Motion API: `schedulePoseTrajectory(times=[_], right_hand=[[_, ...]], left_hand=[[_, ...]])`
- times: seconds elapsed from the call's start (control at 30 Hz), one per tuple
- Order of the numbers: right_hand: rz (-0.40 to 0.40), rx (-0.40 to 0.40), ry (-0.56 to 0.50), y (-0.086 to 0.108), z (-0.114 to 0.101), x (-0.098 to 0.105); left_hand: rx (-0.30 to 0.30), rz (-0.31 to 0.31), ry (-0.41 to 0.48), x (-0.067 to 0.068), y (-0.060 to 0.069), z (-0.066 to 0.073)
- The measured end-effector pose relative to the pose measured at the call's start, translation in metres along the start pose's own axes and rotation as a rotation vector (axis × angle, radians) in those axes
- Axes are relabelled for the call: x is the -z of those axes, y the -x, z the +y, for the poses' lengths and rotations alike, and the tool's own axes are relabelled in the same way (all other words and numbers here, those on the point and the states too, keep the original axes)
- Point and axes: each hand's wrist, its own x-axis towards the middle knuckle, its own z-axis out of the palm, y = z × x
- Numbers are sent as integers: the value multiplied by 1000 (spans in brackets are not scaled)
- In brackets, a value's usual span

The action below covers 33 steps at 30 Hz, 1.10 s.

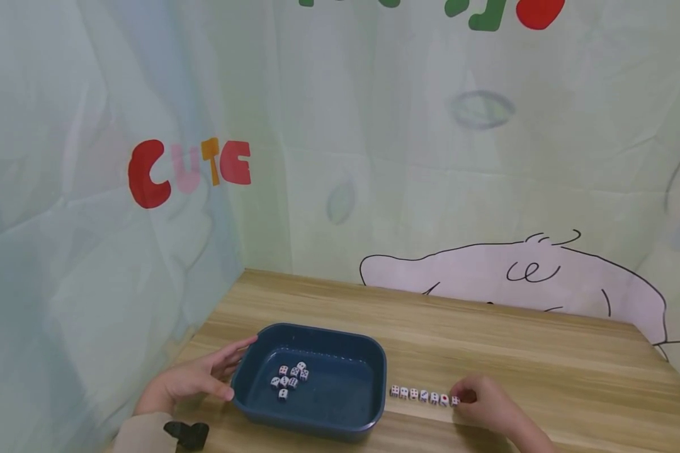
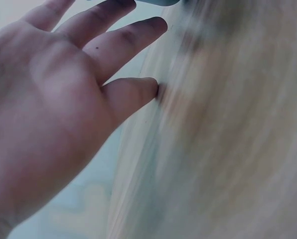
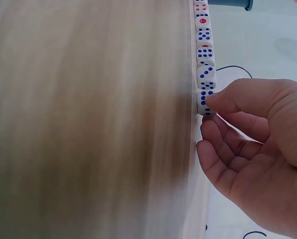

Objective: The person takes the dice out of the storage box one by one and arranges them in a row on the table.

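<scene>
A dark blue tray point(image 1: 340, 390) stands on the table, with several white dice point(image 1: 284, 381) grouped in its left half. My left hand point(image 1: 204, 377) is at the tray's left side, fingers extended and thumb apart near the rim. In the left wrist view, that hand point(image 2: 54, 94) has its palm showing and holds nothing. Right of the tray, several dice point(image 1: 424, 396) form a straight row. My right hand point(image 1: 490, 406) is at the row's right end. In the right wrist view, its thumb and fingers pinch the end die point(image 3: 204, 103), which meets its neighbour point(image 3: 206, 74).
The wooden table point(image 1: 544, 352) reaches back to a printed cloth wall point(image 1: 408, 157). Another cloth side point(image 1: 90, 283) rises along the table's left edge. A black object point(image 1: 187, 434) sits at the left wrist, by the sleeve.
</scene>
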Motion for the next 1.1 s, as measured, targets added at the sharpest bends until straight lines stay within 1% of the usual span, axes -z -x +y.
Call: schedulePoseTrajectory(times=[0.13,0.27,0.43,0.57,0.7,0.87,1.1], right_hand=[[5,-19,24,-2,-5,3],[7,-23,32,-8,-16,12],[10,19,6,-16,-36,24],[21,50,4,-22,-52,28],[24,53,2,-28,-66,27],[9,41,-39,-38,-81,21],[-2,80,-65,-54,-101,8]], left_hand=[[0,0,3,1,0,-1],[4,1,0,1,0,-1],[8,4,-1,0,1,-1],[6,6,-3,0,1,-1],[5,8,-5,0,0,-2],[5,10,-5,1,0,-3],[1,11,-1,1,0,-4]])
